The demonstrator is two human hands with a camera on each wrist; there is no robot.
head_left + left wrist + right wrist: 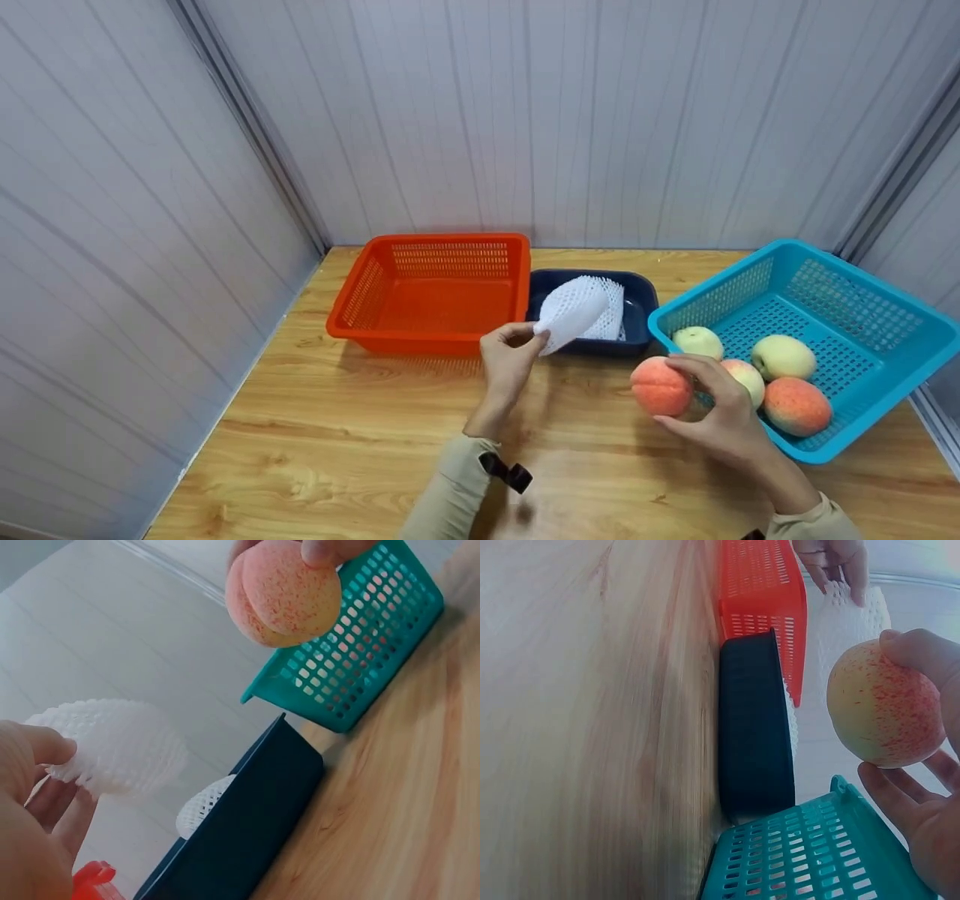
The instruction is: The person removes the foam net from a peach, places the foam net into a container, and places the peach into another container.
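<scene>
Between thumb and fingers, my left hand (508, 361) pinches one end of a white foam fruit net (571, 319), held up in front of the dark blue tray (641, 309). The net looks flattened, and nothing shows inside it. My right hand (724, 420) grips a pink-red peach (660, 386) from its right side, just left of the blue basket's near corner. In the right wrist view the peach (885, 705) shows a yellowish side with red speckles. The peach and the held net are apart. More white foam nets (611, 315) lie in the dark blue tray.
An orange-red basket (431, 341) stands at the back left, its inside bare. On the right, a blue basket (885, 375) holds several peaches, among them pale ones (784, 358) and a redder one (797, 406). Panelled walls (487, 120) enclose the wooden table (337, 442).
</scene>
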